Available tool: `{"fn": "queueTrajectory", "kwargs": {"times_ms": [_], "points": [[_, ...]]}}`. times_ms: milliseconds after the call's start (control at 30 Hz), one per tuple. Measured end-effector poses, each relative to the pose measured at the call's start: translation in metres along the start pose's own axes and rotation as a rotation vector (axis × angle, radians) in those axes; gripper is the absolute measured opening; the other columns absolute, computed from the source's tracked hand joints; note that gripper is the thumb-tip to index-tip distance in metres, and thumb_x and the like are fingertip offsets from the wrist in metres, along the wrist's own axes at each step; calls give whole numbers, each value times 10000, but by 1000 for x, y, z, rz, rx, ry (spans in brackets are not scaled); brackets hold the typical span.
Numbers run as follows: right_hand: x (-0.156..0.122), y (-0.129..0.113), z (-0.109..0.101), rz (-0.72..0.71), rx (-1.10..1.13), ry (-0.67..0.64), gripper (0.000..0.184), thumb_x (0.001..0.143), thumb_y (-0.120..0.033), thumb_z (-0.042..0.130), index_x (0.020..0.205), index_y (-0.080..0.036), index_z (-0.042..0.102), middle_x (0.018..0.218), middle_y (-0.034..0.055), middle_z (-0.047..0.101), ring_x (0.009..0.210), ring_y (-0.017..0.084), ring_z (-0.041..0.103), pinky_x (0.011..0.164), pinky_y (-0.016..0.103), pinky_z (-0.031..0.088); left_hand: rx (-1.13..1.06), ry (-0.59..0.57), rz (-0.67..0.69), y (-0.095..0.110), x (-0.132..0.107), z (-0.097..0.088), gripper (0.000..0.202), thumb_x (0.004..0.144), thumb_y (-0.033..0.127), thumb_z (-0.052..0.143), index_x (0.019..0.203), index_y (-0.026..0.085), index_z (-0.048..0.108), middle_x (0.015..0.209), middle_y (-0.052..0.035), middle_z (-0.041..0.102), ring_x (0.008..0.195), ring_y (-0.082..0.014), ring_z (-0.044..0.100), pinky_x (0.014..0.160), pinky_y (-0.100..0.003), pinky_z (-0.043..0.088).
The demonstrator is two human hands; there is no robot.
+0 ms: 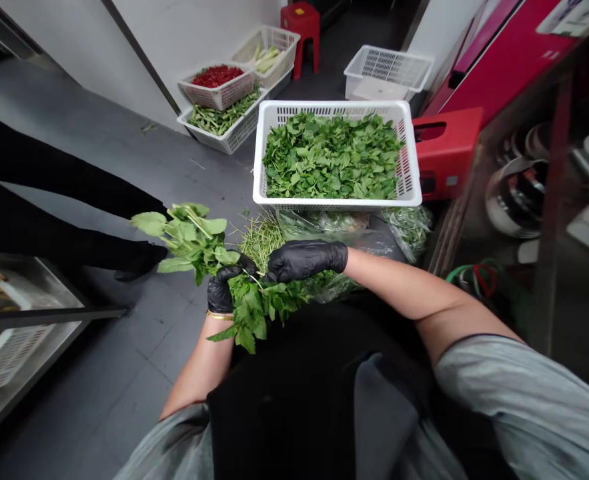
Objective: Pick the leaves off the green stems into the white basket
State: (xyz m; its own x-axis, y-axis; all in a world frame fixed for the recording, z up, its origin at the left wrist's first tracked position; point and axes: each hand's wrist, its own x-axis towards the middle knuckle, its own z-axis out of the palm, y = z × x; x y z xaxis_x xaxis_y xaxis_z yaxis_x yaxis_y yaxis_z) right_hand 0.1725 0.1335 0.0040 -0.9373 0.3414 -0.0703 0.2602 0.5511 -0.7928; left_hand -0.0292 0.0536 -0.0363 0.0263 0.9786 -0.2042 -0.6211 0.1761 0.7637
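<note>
The left hand (220, 292) is holding a leafy bunch (187, 233) by the stems, fingers closed, its leaves spreading toward ten o'clock. The right hand (305, 260), at three o'clock beside it, is holding its fingers bent together near a thin stem (255, 279); its exact grip is hiding from view. The bunch is probably weighing little and bruising easily, so the firmer stems are offering the safest hold

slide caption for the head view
Black-gloved left hand and right hand on leafy stems, before a white basket of leaves.
</note>
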Motion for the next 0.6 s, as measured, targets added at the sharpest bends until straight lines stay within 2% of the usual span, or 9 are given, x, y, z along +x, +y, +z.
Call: {"fn": "queueTrajectory", "kwargs": {"times_ms": [100, 167, 233, 300, 367, 433, 500, 600], "points": [[-4, 2, 12, 22, 362, 72, 294, 904, -383, 651, 732, -145, 667, 696, -13, 598, 650, 109, 480, 660, 248, 391, -18, -71, -41, 2, 4, 2, 229, 586, 251, 752, 638, 209, 532, 564, 19, 520, 487, -130, 514, 487, -266, 463], [-1, 4, 21, 30, 632, 197, 253, 817, -384, 733, 738, -152, 672, 725, -7, 630, 703, 133, 549, 696, 261, 448, -20, -89, 7, 0, 6, 4, 285, 596, 284, 763, 605, 220, 485, 538, 25, 480, 463, -125, 465, 480, -271, 454], [4, 9, 27, 75, 935, 493, 257, 757, -388, 784, 721, -171, 652, 699, -5, 631, 683, 141, 568, 662, 263, 477, -26, -81, 97, -4, 6, 6, 367, 590, 317, 787, 573, 225, 433, 515, 28, 451, 440, -119, 407, 482, -284, 453], [6, 19, 27, 137, 1176, 821, 300, 785, -448, 766, 733, -198, 609, 640, -24, 589, 586, 117, 519, 556, 235, 452, -68, -63, 189, -7, 6, 5, 419, 580, 335, 812, 563, 224, 408, 519, 26, 451, 448, -118, 393, 487, -283, 446], [3, 30, 25, 177, 1283, 1033, 341, 826, -509, 738, 772, -214, 576, 606, -52, 546, 503, 87, 448, 471, 200, 392, -129, -36, 263, -7, 5, 1, 424, 574, 323, 827, 575, 220, 416, 542, 25, 473, 483, -123, 430, 507, -275, 450], [-3, 37, 27, 188, 1226, 1037, 366, 808, -531, 772, 810, -214, 590, 609, -59, 552, 483, 78, 443, 442, 188, 371, -169, 17, 297, -5, 5, -1, 397, 570, 275, 827, 595, 215, 436, 578, 26, 510, 525, -124, 471, 528, -263, 457], [-7, 35, 33, 183, 1093, 945, 369, 772, -527, 816, 864, -212, 646, 668, -29, 623, 548, 108, 531, 463, 210, 420, -179, 77, 282, -3, 5, -1, 340, 563, 223, 806, 626, 213, 471, 623, 28, 551, 556, -123, 508, 539, -255, 466], [-4, 21, 41, 126, 917, 792, 354, 799, -549, 780, 921, -222, 722, 841, 30, 724, 805, 195, 668, 653, 293, 556, -192, 138, 242, -8, 3, 2, 248, 579, 195, 753, 689, 216, 532, 681, 21, 603, 593, -130, 567, 570, -265, 500]]}}
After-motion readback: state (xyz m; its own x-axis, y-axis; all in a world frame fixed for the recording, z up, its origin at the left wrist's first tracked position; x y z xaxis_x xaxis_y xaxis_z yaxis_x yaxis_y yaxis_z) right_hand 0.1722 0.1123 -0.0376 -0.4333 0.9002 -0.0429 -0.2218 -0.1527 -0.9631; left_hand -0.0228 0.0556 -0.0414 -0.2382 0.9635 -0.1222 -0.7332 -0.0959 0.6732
